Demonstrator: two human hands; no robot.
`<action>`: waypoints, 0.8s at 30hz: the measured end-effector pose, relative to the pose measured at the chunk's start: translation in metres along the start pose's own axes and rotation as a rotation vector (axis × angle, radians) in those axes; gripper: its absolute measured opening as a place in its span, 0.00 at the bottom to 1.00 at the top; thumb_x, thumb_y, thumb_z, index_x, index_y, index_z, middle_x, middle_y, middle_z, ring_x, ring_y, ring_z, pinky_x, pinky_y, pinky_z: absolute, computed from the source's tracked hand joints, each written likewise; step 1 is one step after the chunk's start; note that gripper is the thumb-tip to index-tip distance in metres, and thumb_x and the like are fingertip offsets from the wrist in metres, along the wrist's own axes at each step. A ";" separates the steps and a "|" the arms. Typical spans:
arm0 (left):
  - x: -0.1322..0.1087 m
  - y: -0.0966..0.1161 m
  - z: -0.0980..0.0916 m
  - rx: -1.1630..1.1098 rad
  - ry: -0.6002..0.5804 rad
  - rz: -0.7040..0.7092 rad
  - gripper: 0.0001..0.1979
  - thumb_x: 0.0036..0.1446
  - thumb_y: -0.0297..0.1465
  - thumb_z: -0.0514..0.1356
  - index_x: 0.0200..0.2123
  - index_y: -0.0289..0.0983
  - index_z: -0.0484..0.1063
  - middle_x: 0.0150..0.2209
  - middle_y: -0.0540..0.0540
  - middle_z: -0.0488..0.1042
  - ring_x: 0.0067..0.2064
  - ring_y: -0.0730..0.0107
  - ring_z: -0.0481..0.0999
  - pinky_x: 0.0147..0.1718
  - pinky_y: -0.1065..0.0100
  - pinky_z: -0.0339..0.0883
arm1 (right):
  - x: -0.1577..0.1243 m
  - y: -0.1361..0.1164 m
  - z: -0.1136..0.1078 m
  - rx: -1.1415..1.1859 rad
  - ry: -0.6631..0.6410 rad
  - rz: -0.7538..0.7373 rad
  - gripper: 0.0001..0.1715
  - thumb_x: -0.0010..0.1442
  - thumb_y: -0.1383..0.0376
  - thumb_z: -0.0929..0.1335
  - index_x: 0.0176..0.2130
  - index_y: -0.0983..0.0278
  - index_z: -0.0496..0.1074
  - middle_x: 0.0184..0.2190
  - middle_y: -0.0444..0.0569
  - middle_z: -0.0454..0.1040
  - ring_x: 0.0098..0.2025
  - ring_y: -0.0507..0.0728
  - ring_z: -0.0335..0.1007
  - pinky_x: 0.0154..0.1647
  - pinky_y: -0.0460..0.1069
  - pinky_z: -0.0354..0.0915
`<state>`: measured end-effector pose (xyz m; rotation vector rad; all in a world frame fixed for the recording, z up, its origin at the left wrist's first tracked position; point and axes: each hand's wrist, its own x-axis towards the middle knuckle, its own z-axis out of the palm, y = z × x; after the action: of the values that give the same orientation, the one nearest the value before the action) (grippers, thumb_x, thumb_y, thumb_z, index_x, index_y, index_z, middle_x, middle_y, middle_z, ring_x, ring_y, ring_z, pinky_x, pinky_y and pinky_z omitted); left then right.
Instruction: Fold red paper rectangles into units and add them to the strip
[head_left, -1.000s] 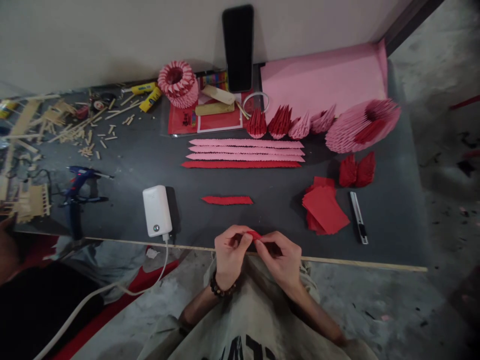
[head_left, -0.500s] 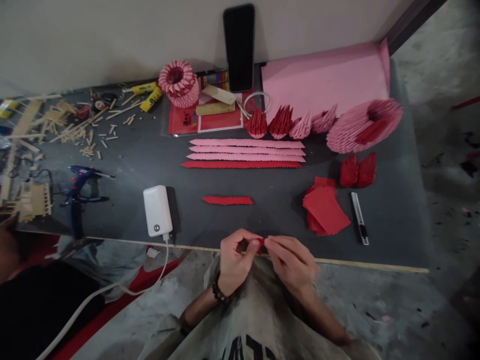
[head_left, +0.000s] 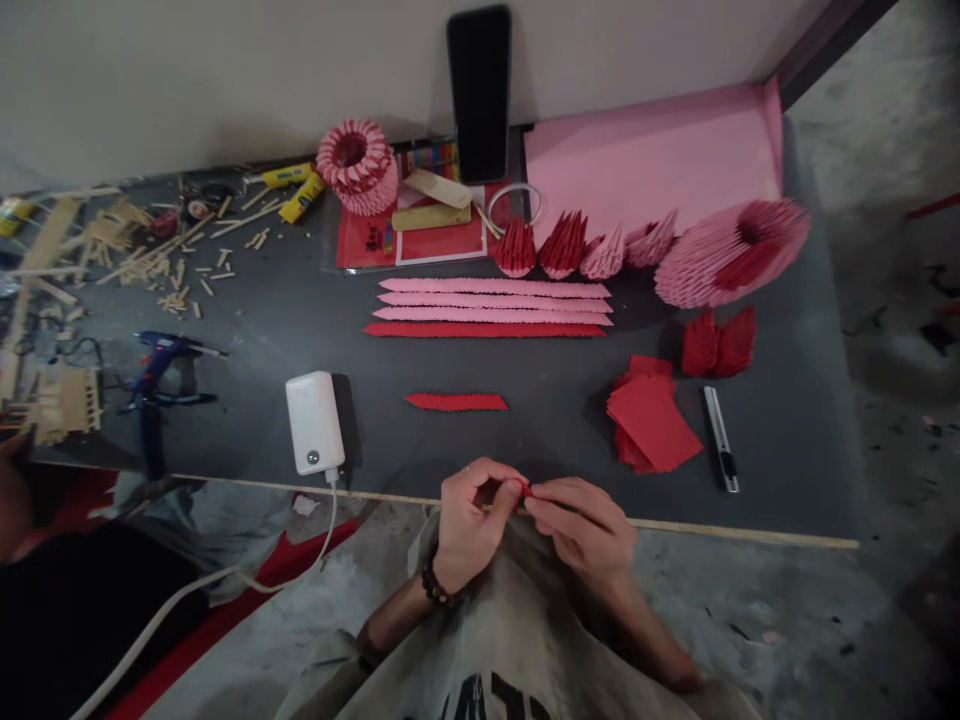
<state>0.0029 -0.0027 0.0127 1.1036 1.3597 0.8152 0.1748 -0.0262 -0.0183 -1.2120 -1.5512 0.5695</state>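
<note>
Just over the table's front edge, my left hand and my right hand pinch a small red piece of paper between them. Fingertips cover most of it, so its folds cannot be made out. Beyond the hands lies a short red strip of interlocked folded paper. Farther back run several longer strips, pink ones and a red one. A stack of red paper pieces lies to the right, with a box cutter beside it.
A white power bank with a cable sits left, near a blue glue gun and wood scraps. Folded-paper models and a phone stand at the back. Another person's arm is far left.
My right fingers have shifted slightly and now press on the red paper from the right, more of them against it. My left hand has stayed almost still.
</note>
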 end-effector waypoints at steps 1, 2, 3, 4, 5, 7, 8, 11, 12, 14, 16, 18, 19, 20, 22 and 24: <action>-0.001 0.000 0.001 0.052 0.015 0.037 0.13 0.69 0.39 0.63 0.37 0.37 0.81 0.34 0.44 0.82 0.35 0.67 0.80 0.35 0.69 0.73 | 0.001 -0.003 0.002 0.042 0.020 0.067 0.12 0.67 0.64 0.71 0.49 0.53 0.82 0.37 0.45 0.86 0.34 0.55 0.84 0.34 0.49 0.81; -0.001 0.000 0.001 0.097 0.031 0.073 0.12 0.70 0.38 0.62 0.37 0.37 0.81 0.34 0.45 0.81 0.35 0.67 0.80 0.35 0.69 0.72 | 0.003 -0.006 0.004 0.051 0.030 0.168 0.12 0.67 0.63 0.72 0.49 0.55 0.82 0.37 0.46 0.86 0.33 0.55 0.83 0.32 0.49 0.80; -0.002 -0.001 0.002 0.135 0.047 0.104 0.12 0.70 0.37 0.62 0.37 0.38 0.81 0.34 0.45 0.81 0.35 0.68 0.80 0.35 0.69 0.72 | 0.004 -0.009 0.006 0.048 0.010 0.244 0.10 0.66 0.63 0.72 0.47 0.57 0.82 0.36 0.47 0.85 0.32 0.55 0.82 0.31 0.49 0.78; -0.002 -0.001 0.003 0.168 0.064 0.125 0.11 0.69 0.36 0.62 0.37 0.38 0.81 0.34 0.46 0.81 0.35 0.68 0.80 0.36 0.69 0.72 | 0.004 -0.012 0.008 0.035 -0.008 0.319 0.07 0.65 0.63 0.73 0.43 0.58 0.83 0.34 0.46 0.85 0.30 0.54 0.81 0.30 0.48 0.76; -0.002 -0.002 0.004 0.195 0.079 0.134 0.11 0.69 0.36 0.63 0.37 0.38 0.82 0.33 0.46 0.82 0.35 0.68 0.80 0.36 0.69 0.73 | 0.005 -0.014 0.009 0.019 -0.021 0.370 0.04 0.64 0.64 0.74 0.39 0.58 0.83 0.31 0.44 0.84 0.27 0.53 0.79 0.29 0.47 0.74; -0.001 -0.002 0.005 0.205 0.094 0.112 0.09 0.67 0.37 0.65 0.37 0.39 0.83 0.34 0.46 0.83 0.36 0.67 0.81 0.38 0.69 0.75 | 0.005 -0.016 0.012 -0.010 -0.009 0.412 0.05 0.63 0.65 0.74 0.33 0.59 0.81 0.25 0.41 0.80 0.23 0.51 0.74 0.26 0.46 0.70; -0.001 -0.002 0.005 0.183 0.087 0.085 0.08 0.65 0.37 0.67 0.39 0.39 0.84 0.36 0.45 0.84 0.37 0.66 0.83 0.40 0.68 0.76 | 0.005 -0.015 0.013 -0.025 0.015 0.424 0.05 0.63 0.64 0.74 0.33 0.59 0.81 0.24 0.41 0.79 0.22 0.51 0.73 0.25 0.45 0.68; 0.001 0.000 0.004 0.060 0.033 -0.014 0.13 0.62 0.36 0.69 0.48 0.39 0.83 0.41 0.44 0.86 0.41 0.63 0.85 0.43 0.65 0.80 | 0.005 -0.012 0.016 -0.056 0.067 0.444 0.07 0.64 0.64 0.73 0.33 0.61 0.81 0.24 0.41 0.78 0.21 0.49 0.69 0.23 0.45 0.65; 0.002 0.000 0.003 0.032 0.025 -0.038 0.15 0.62 0.36 0.69 0.51 0.39 0.82 0.41 0.44 0.87 0.40 0.63 0.85 0.43 0.64 0.80 | 0.006 -0.010 0.017 -0.057 0.064 0.440 0.07 0.64 0.64 0.73 0.33 0.61 0.80 0.23 0.41 0.78 0.21 0.49 0.69 0.23 0.45 0.65; 0.002 0.000 0.003 0.020 0.038 -0.063 0.14 0.62 0.34 0.69 0.51 0.41 0.82 0.39 0.45 0.86 0.39 0.63 0.86 0.43 0.63 0.81 | 0.006 -0.009 0.017 -0.049 0.047 0.420 0.05 0.63 0.64 0.73 0.35 0.61 0.81 0.26 0.42 0.80 0.23 0.50 0.71 0.25 0.45 0.66; 0.003 0.000 0.004 0.029 0.060 -0.063 0.11 0.62 0.32 0.69 0.48 0.42 0.82 0.38 0.46 0.86 0.39 0.62 0.86 0.42 0.62 0.81 | 0.007 -0.009 0.016 -0.035 0.027 0.409 0.05 0.63 0.64 0.74 0.40 0.61 0.82 0.30 0.44 0.83 0.25 0.50 0.73 0.27 0.46 0.68; 0.003 0.000 0.005 0.026 0.063 -0.058 0.08 0.61 0.32 0.70 0.45 0.42 0.83 0.38 0.46 0.86 0.39 0.61 0.86 0.42 0.62 0.81 | 0.008 -0.009 0.015 -0.011 0.022 0.416 0.07 0.63 0.64 0.74 0.42 0.60 0.83 0.33 0.45 0.83 0.25 0.51 0.73 0.27 0.47 0.69; 0.002 0.000 0.006 0.021 0.059 -0.058 0.08 0.61 0.32 0.70 0.44 0.42 0.83 0.37 0.46 0.86 0.38 0.61 0.86 0.41 0.62 0.81 | 0.008 -0.009 0.015 -0.001 0.020 0.424 0.06 0.64 0.64 0.73 0.42 0.60 0.83 0.32 0.45 0.83 0.25 0.51 0.73 0.27 0.47 0.69; 0.002 0.000 0.006 0.019 0.055 -0.060 0.08 0.61 0.32 0.70 0.44 0.42 0.82 0.37 0.46 0.86 0.38 0.61 0.86 0.41 0.62 0.81 | 0.009 -0.009 0.014 0.007 0.015 0.430 0.05 0.64 0.64 0.73 0.40 0.60 0.82 0.31 0.44 0.82 0.26 0.52 0.73 0.27 0.48 0.69; 0.002 0.000 0.007 0.035 0.047 -0.065 0.10 0.60 0.33 0.71 0.45 0.42 0.82 0.37 0.46 0.86 0.38 0.61 0.86 0.41 0.63 0.81 | 0.011 -0.008 0.014 0.007 -0.001 0.436 0.04 0.65 0.65 0.73 0.38 0.61 0.81 0.30 0.45 0.81 0.28 0.53 0.75 0.28 0.49 0.70; 0.001 -0.001 0.007 0.070 0.028 -0.059 0.10 0.61 0.33 0.71 0.45 0.41 0.82 0.37 0.46 0.87 0.38 0.61 0.87 0.41 0.63 0.81 | 0.012 -0.007 0.015 -0.027 -0.012 0.433 0.06 0.65 0.65 0.72 0.36 0.62 0.80 0.29 0.44 0.79 0.29 0.54 0.75 0.30 0.49 0.70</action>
<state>0.0099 -0.0028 0.0105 1.1045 1.4476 0.7474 0.1588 -0.0147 -0.0127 -1.5802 -1.3112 0.8368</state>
